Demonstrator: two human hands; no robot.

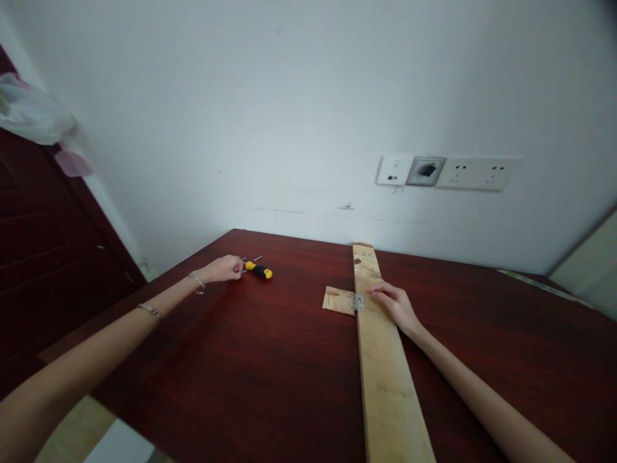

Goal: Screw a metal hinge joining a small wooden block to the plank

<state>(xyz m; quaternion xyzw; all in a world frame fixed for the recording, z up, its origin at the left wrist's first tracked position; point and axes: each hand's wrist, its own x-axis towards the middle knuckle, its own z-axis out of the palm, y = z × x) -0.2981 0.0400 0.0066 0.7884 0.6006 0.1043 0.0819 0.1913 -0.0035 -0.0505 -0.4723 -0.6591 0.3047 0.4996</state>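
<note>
My left hand (228,268) is at the far left part of the table, its fingers curled together and pointing down. Whatever they hold, if anything, is too small to make out. Right beside it lies a screwdriver (260,270) with a yellow and black handle, and a thin metal piece (258,258) lies just behind. My right hand (396,305) rests on a long wooden plank (388,379), fingers stretched toward a small metal hinge (359,301). The hinge sits at the plank's left edge, where a short wooden piece (339,300) adjoins it.
The dark red table (270,373) meets a white wall (289,116) at the back. Wall sockets (470,173) are mounted above its right side. A dark door (43,238) with a hanging plastic bag (33,116) stands left. A flat strip (544,287) lies at the back right.
</note>
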